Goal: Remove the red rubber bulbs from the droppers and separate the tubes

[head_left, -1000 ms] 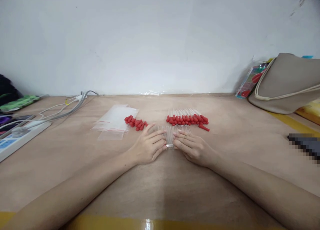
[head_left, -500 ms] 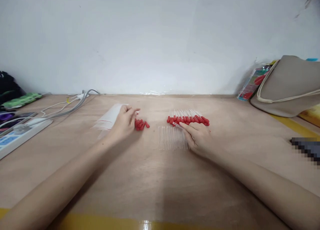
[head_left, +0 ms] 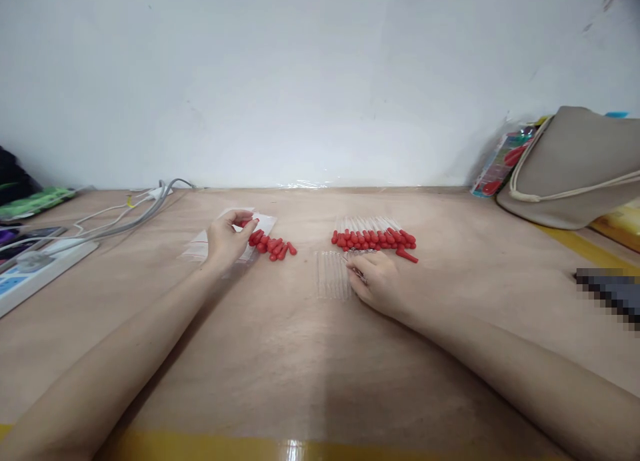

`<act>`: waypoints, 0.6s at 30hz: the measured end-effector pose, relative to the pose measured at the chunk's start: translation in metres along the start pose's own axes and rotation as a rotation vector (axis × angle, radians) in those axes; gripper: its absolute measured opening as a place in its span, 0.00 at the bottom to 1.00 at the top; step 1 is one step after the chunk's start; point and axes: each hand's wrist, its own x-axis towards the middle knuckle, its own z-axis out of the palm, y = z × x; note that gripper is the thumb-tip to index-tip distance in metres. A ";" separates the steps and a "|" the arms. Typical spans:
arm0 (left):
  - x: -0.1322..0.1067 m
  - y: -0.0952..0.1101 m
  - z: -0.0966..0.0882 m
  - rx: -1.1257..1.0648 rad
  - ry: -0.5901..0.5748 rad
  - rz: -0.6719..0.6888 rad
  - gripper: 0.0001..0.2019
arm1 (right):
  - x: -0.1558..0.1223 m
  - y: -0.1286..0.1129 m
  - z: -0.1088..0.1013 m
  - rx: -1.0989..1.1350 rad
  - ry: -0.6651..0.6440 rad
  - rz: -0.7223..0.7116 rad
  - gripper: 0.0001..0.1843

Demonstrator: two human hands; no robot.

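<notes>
My left hand (head_left: 227, 239) is closed in a pinch, a red rubber bulb (head_left: 246, 223) partly showing between thumb and fingers. Beside its fingertips lies a small pile of red rubber bulbs (head_left: 274, 246), and flat plastic bags (head_left: 199, 245) are partly hidden under the hand. My right hand (head_left: 377, 281) is low over a row of clear thin tubes (head_left: 330, 275), its thumb and fingers closed on a clear tube that is mostly hidden. Behind it several droppers with red bulbs (head_left: 373, 238) lie side by side, tips toward the wall. One red bulb (head_left: 407, 255) lies askew in front of them.
A white power strip (head_left: 55, 264) with grey and white cables (head_left: 145, 211) is at the left. At the back right are a beige bag (head_left: 570, 167) and a printed plastic package (head_left: 503, 161). A dark, pixelated object (head_left: 607, 291) lies at the right edge.
My left hand has moved left and back over the bags, uncovering more red bulbs. My right hand has shifted left and down onto the tubes; the askew red bulb now shows.
</notes>
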 end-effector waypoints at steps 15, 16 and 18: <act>-0.012 0.010 0.001 0.102 -0.116 0.072 0.17 | -0.001 -0.008 -0.003 0.134 -0.246 0.032 0.21; -0.011 0.010 0.000 0.103 -0.098 0.074 0.17 | 0.000 -0.008 -0.003 0.137 -0.250 0.028 0.22; -0.010 0.010 0.000 0.117 -0.027 0.110 0.15 | 0.000 -0.008 -0.004 0.145 -0.253 0.020 0.24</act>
